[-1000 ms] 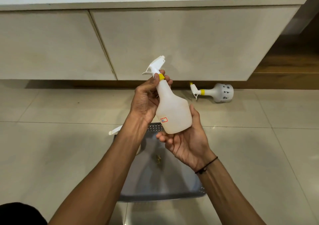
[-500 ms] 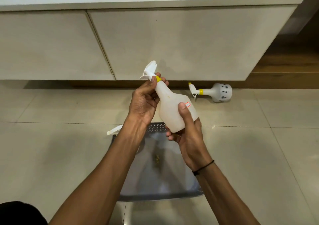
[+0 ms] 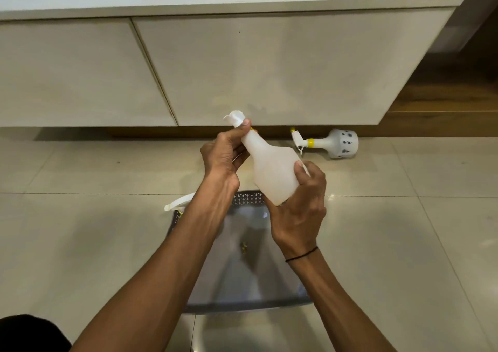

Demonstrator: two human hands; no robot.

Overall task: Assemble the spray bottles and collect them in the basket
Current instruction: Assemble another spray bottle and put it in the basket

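Bottle [image 3: 272,168] between both hands, seemingly capped

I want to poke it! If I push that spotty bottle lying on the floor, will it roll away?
Probably. The spotty bottle lies on its side on smooth floor tiles, and its body looks round. Its trigger head sticks out, so it would likely curve or stop soon. It looks like light plastic.

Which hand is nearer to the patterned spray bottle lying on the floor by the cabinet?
Right. The right hand grips the base of the held bottle, just below and left of the patterned bottle. The left hand, at the held bottle's neck, sits farther left.
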